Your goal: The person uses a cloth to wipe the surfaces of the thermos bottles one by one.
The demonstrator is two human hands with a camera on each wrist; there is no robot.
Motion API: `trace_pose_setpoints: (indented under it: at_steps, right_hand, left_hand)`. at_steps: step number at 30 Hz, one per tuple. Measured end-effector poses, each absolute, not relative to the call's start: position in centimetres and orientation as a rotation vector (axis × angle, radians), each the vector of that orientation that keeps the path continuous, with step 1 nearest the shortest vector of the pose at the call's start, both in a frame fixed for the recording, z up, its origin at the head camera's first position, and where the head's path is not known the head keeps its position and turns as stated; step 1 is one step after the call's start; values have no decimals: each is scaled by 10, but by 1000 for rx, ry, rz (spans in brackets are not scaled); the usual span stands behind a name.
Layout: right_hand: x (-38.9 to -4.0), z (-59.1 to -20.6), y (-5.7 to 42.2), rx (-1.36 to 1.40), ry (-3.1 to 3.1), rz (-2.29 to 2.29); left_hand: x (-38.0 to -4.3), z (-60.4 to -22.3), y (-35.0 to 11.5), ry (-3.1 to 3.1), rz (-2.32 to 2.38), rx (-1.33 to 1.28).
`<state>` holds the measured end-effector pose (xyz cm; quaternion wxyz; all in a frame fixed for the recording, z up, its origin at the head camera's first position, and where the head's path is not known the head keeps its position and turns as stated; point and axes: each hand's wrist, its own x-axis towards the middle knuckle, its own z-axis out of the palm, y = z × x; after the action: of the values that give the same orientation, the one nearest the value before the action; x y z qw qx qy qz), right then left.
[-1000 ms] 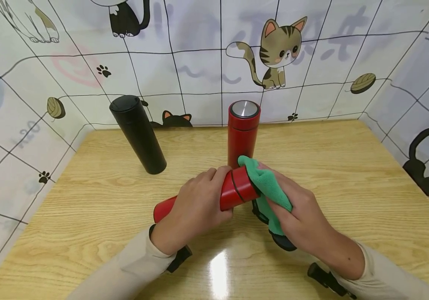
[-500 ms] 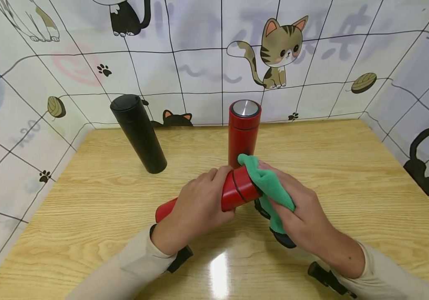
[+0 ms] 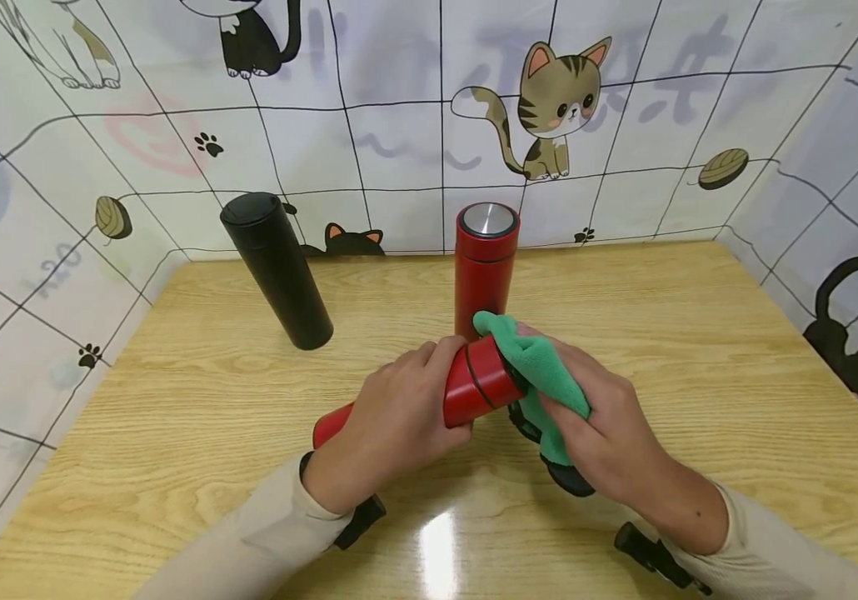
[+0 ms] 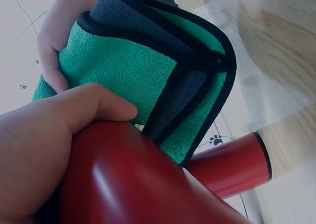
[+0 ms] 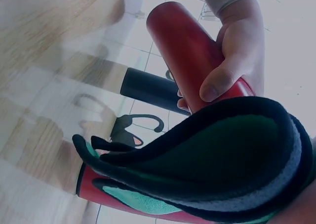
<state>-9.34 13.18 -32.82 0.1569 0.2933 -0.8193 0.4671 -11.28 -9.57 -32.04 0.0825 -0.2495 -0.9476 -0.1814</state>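
My left hand point(image 3: 399, 417) grips a red thermos flask point(image 3: 477, 385) around its body, held tilted above the table with its lid end up and to the right. A green cloth point(image 3: 545, 375) with dark edging covers that lid end. My right hand point(image 3: 612, 425) holds the cloth between thumb and fingers, pressed over the lid. In the left wrist view the cloth point(image 4: 118, 66) hangs in folds, with a dark grey reverse side. From the right wrist, the left thumb point(image 5: 217, 83) shows along the flask point(image 5: 180, 51). The lid's top is hidden under the cloth.
Behind the hands stands a second red thermos flask point(image 3: 485, 275) with a silver-topped lid. A black flask point(image 3: 279, 271) stands at the back left. The wooden table point(image 3: 174, 400) ends against a cat-patterned wall covering point(image 3: 399, 142).
The held flask and the left hand have shifted very slightly to the right. The cloth stays over the lid end, and both standing flasks are where they were.
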Motion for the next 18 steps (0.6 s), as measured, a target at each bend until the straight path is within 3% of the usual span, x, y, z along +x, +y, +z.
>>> trace_pose_setpoints:
  at_steps: [18]
  right_hand:
    - [-94, -327, 131, 832, -2365, 1268]
  left_hand:
    - [-115, -323, -96, -2828, -548, -741]
